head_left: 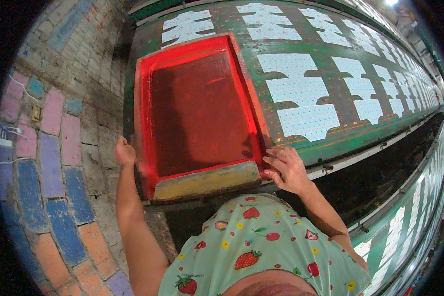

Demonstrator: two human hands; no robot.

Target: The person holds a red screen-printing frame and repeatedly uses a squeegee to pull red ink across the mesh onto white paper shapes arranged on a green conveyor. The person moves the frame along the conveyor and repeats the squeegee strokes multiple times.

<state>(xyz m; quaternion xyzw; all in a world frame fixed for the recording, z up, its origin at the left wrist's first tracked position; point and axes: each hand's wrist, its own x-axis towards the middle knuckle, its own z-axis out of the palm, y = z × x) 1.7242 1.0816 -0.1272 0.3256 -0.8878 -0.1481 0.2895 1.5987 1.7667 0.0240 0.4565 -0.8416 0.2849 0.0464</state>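
Note:
In front of me a screen-printing frame (249, 106) with red-stained sides lies over the near end of a long green table. Dark red mesh (192, 118) fills it, and a worn yellowish strip (207, 182) runs along its near side. My right hand (287, 170) is at the frame's near right corner, thumb and fingertips against the outer edge. Just outside the frame's left side is my left hand (125, 151), fingers curled into a fist. A narrow gap shows between that hand and the frame, and I see nothing in it.
White printed fabric pieces (301, 93) lie in rows along the green table (313, 153). A metal rail (352, 160) edges its near side. Beyond a dark gap to the right runs another table with pale pieces (392, 234). A painted brick wall (59, 163) with cables stands at left.

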